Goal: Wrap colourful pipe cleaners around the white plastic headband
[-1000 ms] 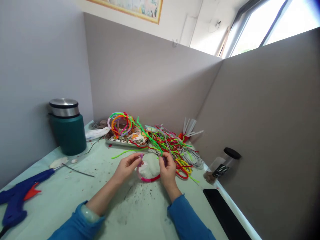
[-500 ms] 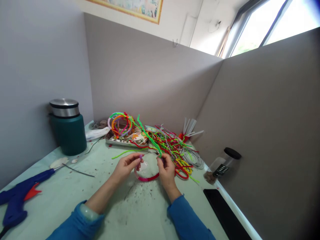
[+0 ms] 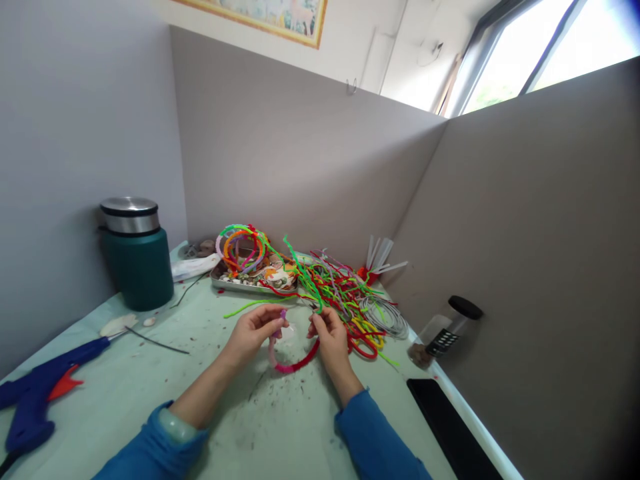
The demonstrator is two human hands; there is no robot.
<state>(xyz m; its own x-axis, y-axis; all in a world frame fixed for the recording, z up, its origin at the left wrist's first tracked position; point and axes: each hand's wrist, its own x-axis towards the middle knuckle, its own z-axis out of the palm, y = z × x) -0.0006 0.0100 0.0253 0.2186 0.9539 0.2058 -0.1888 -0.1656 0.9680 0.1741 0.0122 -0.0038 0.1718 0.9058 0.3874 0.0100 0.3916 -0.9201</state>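
Note:
Between my hands hangs a curved, pipe-cleaner-wrapped band (image 3: 286, 368), pale pink, hot pink and red along its bottom. My left hand (image 3: 257, 330) pinches its purple-pink end on the left. At the other end, my right hand (image 3: 330, 335) closes thumb and fingers around the red side of the band. A green pipe cleaner (image 3: 309, 283) rises from the right fingertips and leans up to the left. How it joins the band is hidden by the fingers. Behind the hands lies a heap of pipe cleaners (image 3: 340, 280), red, lime green and grey.
Finished-looking coloured rings (image 3: 235, 233) stand on a metal tray (image 3: 235, 287) of shells. A blue glue gun (image 3: 45, 383) and a green flask (image 3: 137, 267) are at left. To the right are a coil of grey wire (image 3: 390, 317), a lidded jar (image 3: 445, 333) and a black slab (image 3: 450, 427).
The green pipe cleaner's free end has swung slightly right and lower. The band's curve hangs a little lower. Both hands have kept their grip and hardly moved.

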